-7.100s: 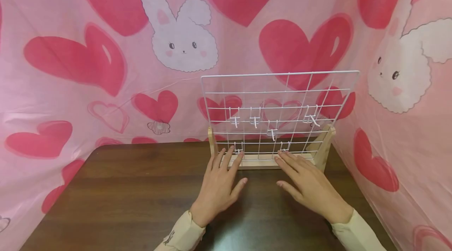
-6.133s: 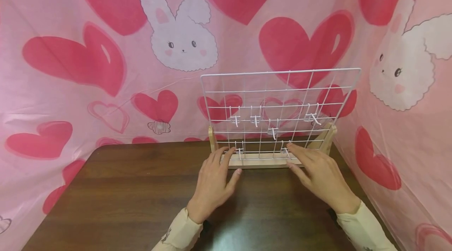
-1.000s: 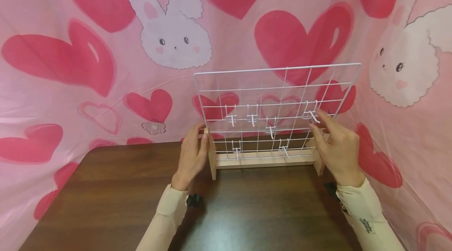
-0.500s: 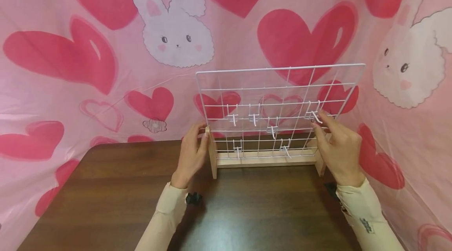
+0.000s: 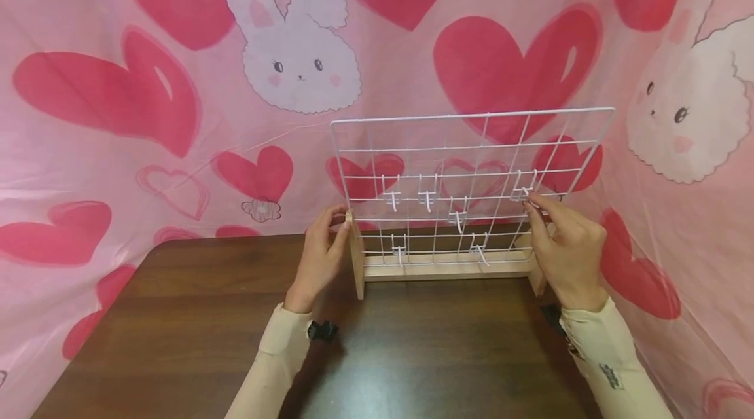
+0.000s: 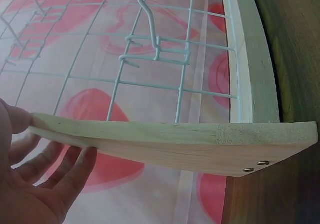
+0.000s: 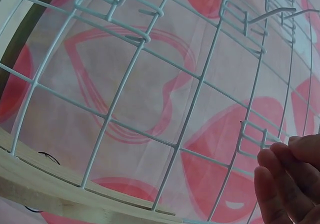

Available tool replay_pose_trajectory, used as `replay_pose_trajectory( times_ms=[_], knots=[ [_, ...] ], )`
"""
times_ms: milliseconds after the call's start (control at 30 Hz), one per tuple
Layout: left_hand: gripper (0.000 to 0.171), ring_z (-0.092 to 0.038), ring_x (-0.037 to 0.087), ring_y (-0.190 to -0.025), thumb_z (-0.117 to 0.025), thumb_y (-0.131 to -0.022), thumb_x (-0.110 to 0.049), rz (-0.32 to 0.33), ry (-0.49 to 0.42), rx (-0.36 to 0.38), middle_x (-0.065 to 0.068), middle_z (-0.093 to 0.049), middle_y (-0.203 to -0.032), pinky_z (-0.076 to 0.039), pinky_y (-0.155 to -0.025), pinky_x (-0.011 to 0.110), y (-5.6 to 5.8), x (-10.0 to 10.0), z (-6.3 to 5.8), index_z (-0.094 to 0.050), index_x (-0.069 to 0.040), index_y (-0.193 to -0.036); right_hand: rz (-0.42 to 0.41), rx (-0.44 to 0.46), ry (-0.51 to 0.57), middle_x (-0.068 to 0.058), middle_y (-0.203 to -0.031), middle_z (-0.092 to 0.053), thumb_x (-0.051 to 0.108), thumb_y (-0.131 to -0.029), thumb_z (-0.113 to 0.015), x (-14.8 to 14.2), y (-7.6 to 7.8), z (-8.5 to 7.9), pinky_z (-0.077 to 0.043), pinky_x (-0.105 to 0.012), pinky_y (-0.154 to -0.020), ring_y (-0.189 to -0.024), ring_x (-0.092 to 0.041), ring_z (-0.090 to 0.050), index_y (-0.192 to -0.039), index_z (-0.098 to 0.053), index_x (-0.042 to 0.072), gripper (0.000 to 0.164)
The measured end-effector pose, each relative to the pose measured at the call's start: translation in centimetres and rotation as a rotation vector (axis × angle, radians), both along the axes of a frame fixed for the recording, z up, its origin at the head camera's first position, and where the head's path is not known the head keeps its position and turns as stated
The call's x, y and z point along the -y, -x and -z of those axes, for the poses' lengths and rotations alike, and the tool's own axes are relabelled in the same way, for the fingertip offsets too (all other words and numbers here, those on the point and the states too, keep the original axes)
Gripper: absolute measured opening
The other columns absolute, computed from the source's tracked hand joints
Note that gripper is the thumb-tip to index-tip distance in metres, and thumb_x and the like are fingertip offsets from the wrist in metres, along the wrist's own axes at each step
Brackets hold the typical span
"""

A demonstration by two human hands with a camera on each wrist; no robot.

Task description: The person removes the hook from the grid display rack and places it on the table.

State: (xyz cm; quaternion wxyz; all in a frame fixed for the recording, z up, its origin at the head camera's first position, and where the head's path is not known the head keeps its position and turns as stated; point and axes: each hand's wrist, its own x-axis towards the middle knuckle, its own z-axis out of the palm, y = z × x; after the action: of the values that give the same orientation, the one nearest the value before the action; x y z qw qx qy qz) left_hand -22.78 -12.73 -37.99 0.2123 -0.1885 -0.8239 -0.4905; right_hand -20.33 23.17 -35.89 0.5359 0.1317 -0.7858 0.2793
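Note:
A white wire grid rack (image 5: pixel 471 118) stands tilted in a wooden stand (image 5: pixel 448 267), with several white wire hooks (image 5: pixel 427 198) hung on its bars. My left hand (image 5: pixel 320 252) holds the top of the stand's left side board (image 5: pixel 357 262). In the left wrist view the thumb lies on one side of that board (image 6: pixel 175 149) and the fingers (image 6: pixel 75 176) on the other. With thumb and forefinger, my right hand (image 5: pixel 568 245) pinches the prong of the upper right hook (image 5: pixel 521 191). The right wrist view shows fingertips (image 7: pixel 272 166) at this hook's frame (image 7: pixel 252 136); its prong is covered.
The rack stands near the back right of a dark brown wooden table (image 5: pixel 206 327). Pink cloth (image 5: pixel 400 72) with hearts and rabbit faces hangs close behind it and along the right side. Other hooks (image 5: pixel 480 251) jut forward low on the grid.
Seconds ago both hands were spread before the rack's lower hooks. The left went to the side board, the right up to the upper right hook. Just now the right fingertips closed over its prong.

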Motion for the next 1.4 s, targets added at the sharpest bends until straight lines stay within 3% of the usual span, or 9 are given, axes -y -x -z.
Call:
replay_pose_trajectory(
  times_ms=[67, 433, 767, 1067, 1233, 1400],
  knots=[
    [0.027, -0.062, 0.035, -0.111, -0.054, -0.096, -0.004, 0.006, -0.003, -0.001, 0.021, -0.063, -0.118, -0.053, -0.083, 0.047, -0.5, -0.1, -0.6, -0.057, 0.001, -0.122, 0.0, -0.003, 0.005, -0.018, -0.088, -0.075, 0.004, -0.079, -0.076, 0.1, 0.0, 0.0, -0.029, -0.001, -0.063, -0.061, -0.028, -0.065, -0.101, -0.075, 0.002, 0.021],
    [0.027, -0.063, 0.035, -0.11, -0.054, -0.096, -0.003, 0.01, 0.0, 0.0, 0.02, -0.063, -0.117, -0.053, -0.081, 0.047, -0.4, -0.1, -0.5, -0.056, 0.005, -0.122, 0.015, -0.041, 0.038, -0.018, -0.085, -0.075, 0.003, -0.079, -0.076, 0.3, 0.4, 0.0, -0.03, -0.003, -0.061, -0.057, -0.028, -0.061, -0.099, -0.076, 0.001, 0.02],
    [0.027, -0.063, 0.034, -0.11, -0.055, -0.096, -0.003, 0.011, -0.003, 0.0, 0.021, -0.063, -0.118, -0.053, -0.082, 0.049, -0.4, -0.1, -0.4, -0.056, 0.003, -0.122, 0.002, -0.097, 0.095, -0.017, -0.083, -0.075, 0.006, -0.079, -0.075, 0.4, 0.1, -0.4, -0.031, 0.002, -0.066, -0.056, -0.022, -0.06, -0.102, -0.076, 0.006, 0.023],
    [0.027, -0.062, 0.033, -0.112, -0.054, -0.096, -0.003, 0.012, 0.0, 0.013, 0.02, -0.063, -0.119, -0.053, -0.084, 0.047, -0.4, 0.0, -0.3, -0.056, 0.003, -0.123, 0.016, -0.128, 0.087, -0.019, -0.081, -0.074, 0.006, -0.078, -0.076, 0.7, -0.7, -0.9, -0.032, 0.002, -0.07, -0.06, -0.033, -0.063, -0.104, -0.076, 0.009, 0.026],
    [0.027, -0.062, 0.032, -0.112, -0.054, -0.096, -0.004, 0.003, 0.012, 0.01, 0.019, -0.063, -0.12, -0.053, -0.085, 0.043, -0.5, 0.0, -0.5, -0.057, 0.0, -0.123, -0.011, -0.144, 0.075, -0.019, -0.08, -0.074, 0.009, -0.079, -0.075, 1.0, -1.2, -0.9, -0.034, 0.002, -0.071, -0.055, -0.03, -0.061, -0.1, -0.077, 0.007, 0.022],
    [0.027, -0.063, 0.032, -0.111, -0.054, -0.097, -0.004, 0.01, 0.012, 0.001, 0.021, -0.063, -0.119, -0.054, -0.085, 0.045, -0.4, 0.1, -0.5, -0.056, 0.001, -0.123, -0.053, -0.141, 0.051, -0.019, -0.08, -0.074, 0.01, -0.079, -0.075, 1.3, -1.6, -0.8, -0.036, 0.001, -0.07, -0.05, -0.03, -0.056, -0.099, -0.077, 0.004, 0.021]
  ],
)
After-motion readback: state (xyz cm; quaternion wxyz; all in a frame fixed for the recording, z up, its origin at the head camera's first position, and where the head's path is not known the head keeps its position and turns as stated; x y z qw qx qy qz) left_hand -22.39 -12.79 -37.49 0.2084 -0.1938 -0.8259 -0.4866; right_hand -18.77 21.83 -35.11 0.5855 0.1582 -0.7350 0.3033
